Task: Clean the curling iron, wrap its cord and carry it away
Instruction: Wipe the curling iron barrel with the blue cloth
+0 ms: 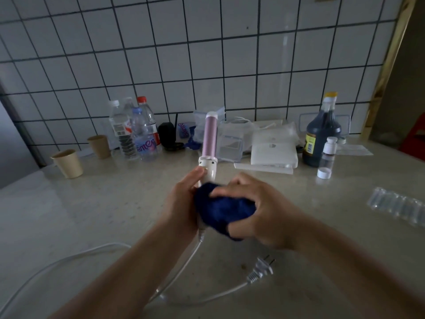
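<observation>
A: Head view, so looking down at the counter (96,215). The left hand (181,203) is wrapped around the white handle of the curling iron (208,143), thumb up near the collar, holding it upright with the pink barrel pointing at the tiled wall (207,54).

B: And the right hand (259,210)?

A: Fingers curled and squeezed around a dark blue cloth (224,209), pressing it against the handle just below the left thumb. So both hands are closed on something, neither is spread.

B: Where's the cord (69,259)?

A: Loose. It drops out the bottom of the handle and loops across the counter under the forearms, with the plug (262,269) lying flat near the right wrist.

B: Anything else around?

A: Along the wall: two paper cups (69,163), some water bottles (135,132), a white box (273,150), and a big dark jug (320,134) with a small white-capped bottle (327,155) next to it.
</observation>
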Demonstrator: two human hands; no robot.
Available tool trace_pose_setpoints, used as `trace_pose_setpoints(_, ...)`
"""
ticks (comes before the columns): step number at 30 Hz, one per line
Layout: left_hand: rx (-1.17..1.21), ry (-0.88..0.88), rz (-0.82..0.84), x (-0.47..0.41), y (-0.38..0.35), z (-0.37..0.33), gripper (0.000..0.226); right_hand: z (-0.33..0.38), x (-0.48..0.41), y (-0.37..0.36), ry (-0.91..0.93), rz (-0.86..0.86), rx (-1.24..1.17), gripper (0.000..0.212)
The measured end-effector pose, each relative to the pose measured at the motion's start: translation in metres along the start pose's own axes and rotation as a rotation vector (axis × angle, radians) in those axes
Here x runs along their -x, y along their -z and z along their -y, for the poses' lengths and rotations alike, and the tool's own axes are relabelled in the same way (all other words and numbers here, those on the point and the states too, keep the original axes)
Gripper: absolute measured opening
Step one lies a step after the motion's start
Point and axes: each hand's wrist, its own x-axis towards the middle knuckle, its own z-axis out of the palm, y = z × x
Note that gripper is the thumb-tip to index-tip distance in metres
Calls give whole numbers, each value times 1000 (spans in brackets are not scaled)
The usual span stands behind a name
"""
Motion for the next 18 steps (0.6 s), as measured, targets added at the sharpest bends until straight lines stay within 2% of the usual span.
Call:
trace_pose_setpoints(1, -13, 13, -25, -1, 5, -1, 46, 1, 0, -4, 1, 55, 15, 72)
trace_pose_setpoints(3, -19, 18, -23, 2, 6, -2, 48, 1, 0, -7, 17, 23, 34, 73)
trace_pose_setpoints(7, -8, -65, 38, 5, -11, 3, 34, -5, -4, 4, 23, -345, 39, 67)
trace_pose_setpoints(9, -39, -117, 65, 7, -15, 7, 26, -8, -4, 10, 26, -432, 18, 63)
trace_pose_setpoints(11, -35, -102, 69, 11, -14, 7, 26, -6, -5, 11, 8, -367, 8, 66)
trace_pose_setpoints(14, -28, -47, -2, 10, -7, 0, 36, -1, -2, 1, -45, -89, 57, 80)
trace_pose_setpoints(16, -53, -41, -76, 8, -1, -4, 37, 1, -1, -8, -44, 80, 73, 75)
trace_pose_setpoints(18, -62, -45, -97, 8, 2, -5, 40, 2, 0, -13, -15, 100, 68, 68)
